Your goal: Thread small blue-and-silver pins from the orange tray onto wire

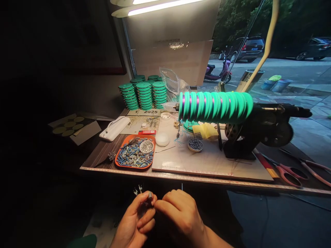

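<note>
My left hand (138, 218) is closed in front of the table's edge, its thumb and fingers pinching a small grey metal cylinder (150, 195). Several thin pieces with pale, dark-tipped ends (138, 189) stick up just behind that hand. My right hand (179, 210) is closed too, its fingertips meeting the left ones; whatever they grip is hidden. A short blue strand (182, 186) shows above the right knuckles, and I cannot tell whether that hand holds it. Beyond the hands, an orange tray (118, 162) carries grey cylinders, blue pieces and a round dish of tiny metal parts (147, 147).
A black geared winder (258, 127) bears a row of green spools (214, 106). Stacked green discs (144, 93) stand at the back. A dish of dark beads (195, 145), a white round lid (162, 139), scissors (289, 174) and pliers (314, 167) lie on the table (181, 164).
</note>
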`<state>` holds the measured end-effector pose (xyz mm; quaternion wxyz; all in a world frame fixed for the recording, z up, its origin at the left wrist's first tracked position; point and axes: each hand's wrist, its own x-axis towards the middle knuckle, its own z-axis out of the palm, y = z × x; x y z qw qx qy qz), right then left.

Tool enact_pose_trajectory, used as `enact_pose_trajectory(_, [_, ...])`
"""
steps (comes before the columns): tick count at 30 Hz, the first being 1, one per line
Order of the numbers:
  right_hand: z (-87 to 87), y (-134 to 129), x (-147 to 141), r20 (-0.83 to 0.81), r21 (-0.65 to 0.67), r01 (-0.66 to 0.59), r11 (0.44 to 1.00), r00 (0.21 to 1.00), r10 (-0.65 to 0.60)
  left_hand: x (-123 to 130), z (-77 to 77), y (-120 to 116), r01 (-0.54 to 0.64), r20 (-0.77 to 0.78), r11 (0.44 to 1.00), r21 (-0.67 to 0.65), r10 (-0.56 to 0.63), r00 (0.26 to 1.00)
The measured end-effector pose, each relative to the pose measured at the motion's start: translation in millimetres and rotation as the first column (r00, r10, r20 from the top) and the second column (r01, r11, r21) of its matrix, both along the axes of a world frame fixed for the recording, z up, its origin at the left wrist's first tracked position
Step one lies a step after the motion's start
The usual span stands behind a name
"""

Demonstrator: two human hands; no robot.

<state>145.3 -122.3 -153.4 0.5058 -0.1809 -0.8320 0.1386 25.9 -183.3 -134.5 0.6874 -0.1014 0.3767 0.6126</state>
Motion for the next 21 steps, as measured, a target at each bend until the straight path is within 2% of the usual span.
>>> enact_pose_trajectory(8, [6.8, 3, 2, 0.034, -0.014, 0.001, 1.000, 0.999, 0.000, 2, 3.1, 0, 0.000, -0.072, 1.000, -0.014, -0.001, 0.997])
enact_pose_trajectory(14, [10.0, 2, 5, 0.136, -0.077, 0.069, 0.995, 0.989, -0.058, 8, 10.3, -1, -0.009, -0.290, 0.999, -0.048, -0.005, 0.957])
enact_pose_trajectory(21, [8.0, -1, 6, 0.128, -0.102, 0.090, 0.991, 0.989, -0.077, 17, 7.9, -6, -0.051, -0.484, 0.997, -0.062, 0.015, 0.875])
